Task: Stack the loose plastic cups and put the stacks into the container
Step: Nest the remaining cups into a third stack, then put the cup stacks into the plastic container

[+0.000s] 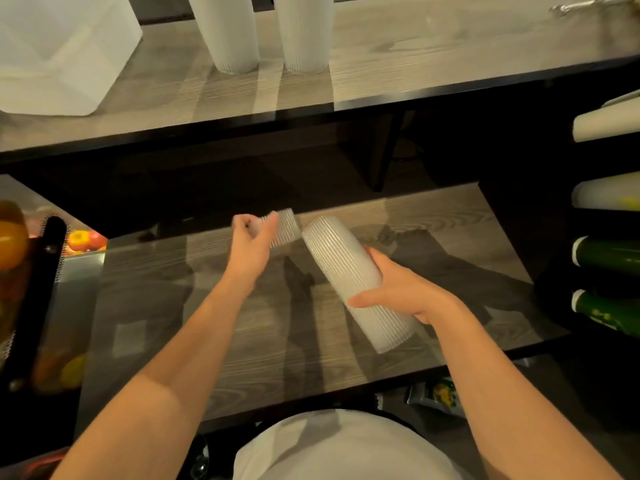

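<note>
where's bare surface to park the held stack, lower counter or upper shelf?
Lower counter: bare wood between and below both forearms, and right of the cup stack in the right hand. Upper shelf: open right of the two upright stacks. Crowded: container at upper left, left hand with one cup.

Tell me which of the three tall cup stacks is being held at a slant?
The stack in the right hand, tilted over the lower counter. The other two stacks stand upright on the upper shelf, untouched.
</note>
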Tool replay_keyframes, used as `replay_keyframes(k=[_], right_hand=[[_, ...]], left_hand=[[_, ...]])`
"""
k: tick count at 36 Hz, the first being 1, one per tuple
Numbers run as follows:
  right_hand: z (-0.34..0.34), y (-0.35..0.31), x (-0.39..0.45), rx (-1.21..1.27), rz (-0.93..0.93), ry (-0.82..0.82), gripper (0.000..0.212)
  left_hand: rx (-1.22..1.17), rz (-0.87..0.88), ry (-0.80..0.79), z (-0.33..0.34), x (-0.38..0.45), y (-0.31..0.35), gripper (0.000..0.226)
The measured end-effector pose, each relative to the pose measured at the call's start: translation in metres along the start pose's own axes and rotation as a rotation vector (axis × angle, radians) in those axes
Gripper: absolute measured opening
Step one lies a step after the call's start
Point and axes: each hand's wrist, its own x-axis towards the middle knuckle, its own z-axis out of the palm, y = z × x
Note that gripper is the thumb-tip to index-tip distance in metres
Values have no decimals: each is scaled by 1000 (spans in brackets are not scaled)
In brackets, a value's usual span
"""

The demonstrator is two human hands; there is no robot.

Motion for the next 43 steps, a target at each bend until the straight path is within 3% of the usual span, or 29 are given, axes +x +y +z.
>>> replay_keyframes(k=[2, 4, 9, 14, 19, 22, 25, 30, 34, 38, 41, 43], right_hand=[[-5, -10, -2, -30, -31, -14, 106], [-7, -22, -5, -77, -65, -48, 106], [-9, -47, -5, -155, -157, -70, 106], [-8, -60, -4, 18, -247, -25, 99], [-6, -75, -3, 164, -287, -39, 94], [-9, -89, -8, 212, -326, -55, 88], [-13, -111, -18, 253, -349, -44, 74], [-24, -149, -27, 443, -411, -136, 68], [-24, -181, -25, 522, -426, -164, 71], [-28, -206, -21, 507, -443, -145, 56], [-36, -222, -24, 540, -458, -136, 51], [-41, -234, -30, 577, -511, -83, 35]], left_hand=[[-224, -50, 64, 2, 0, 17, 43], [-273, -35, 34, 5, -1, 33, 45], [-151, 106, -97, 2, -12, 68, 34], [-49, 213, -90, -16, -13, 83, 31], [-62, 216, -250, -11, -32, 95, 50], [-10, 288, -156, -16, -37, 109, 59], [187, 582, 43, -30, -46, 122, 61], [783, 1069, -72, -62, -52, 144, 88], [939, 1129, -72, -75, -47, 160, 99], [894, 1149, 8, -87, -33, 178, 87], [791, 1125, 45, -94, -28, 192, 90], [702, 1094, 68, -99, -27, 204, 94]])
